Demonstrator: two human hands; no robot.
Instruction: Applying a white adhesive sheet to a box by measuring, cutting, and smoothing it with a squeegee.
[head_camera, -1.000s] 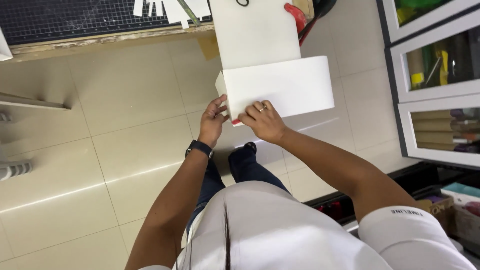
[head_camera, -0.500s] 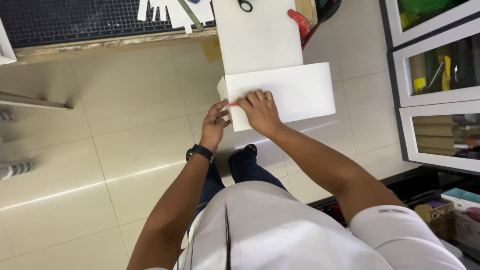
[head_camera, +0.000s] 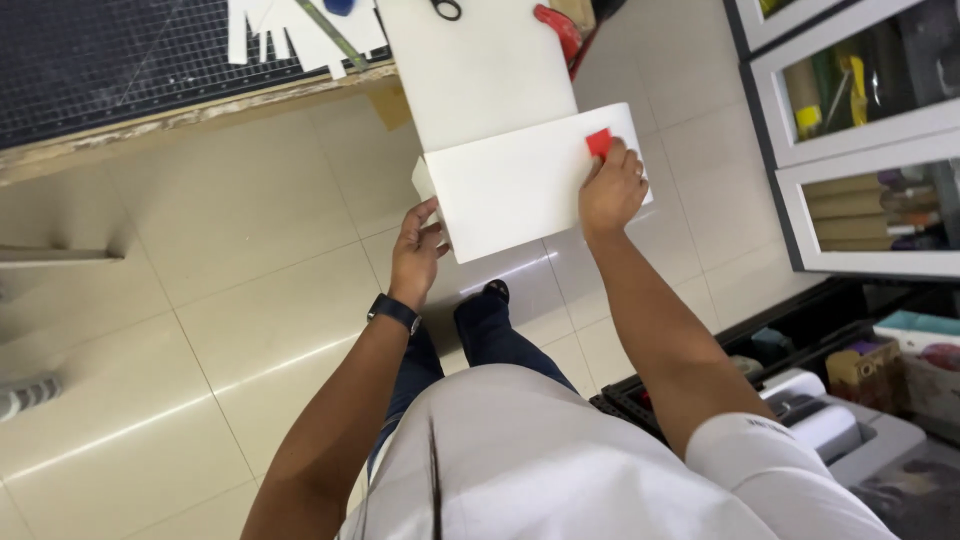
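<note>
I hold a folded white sheet of card (head_camera: 520, 190) out in front of me, over the pale tiled floor (head_camera: 220, 290); it sits just above the centre of my view, its upper leaf running up towards twelve o'clock and its lower leaf folded down towards me. My left hand (head_camera: 415, 252) grips the card's lower left corner at about nine o'clock from the sheet's middle, fingers curled round the edge so that the thumb side lies on the front face. A black watch (head_camera: 393, 312) sits on that wrist. My right hand (head_camera: 612, 188) lies knuckles-up on the right end of the lower leaf, at about three o'clock from the sheet's middle, fingers bent and pressing a small red scraper (head_camera: 599, 143) flat against the card near the fold; only the red tip shows past my fingertips. Towards eleven o'clock a dark gridded cutting mat (head_camera: 110, 70) lies on a wooden-edged table, with white paper cut-outs (head_camera: 300, 30) on its far part. At twelve o'clock a pair of black-handled scissors (head_camera: 446, 9) touches the top edge of the view. Towards two and three o'clock stands a white glass-fronted cabinet (head_camera: 860, 130), and at about five o'clock a grey printer (head_camera: 840, 430) sits low near my right sleeve.
</note>
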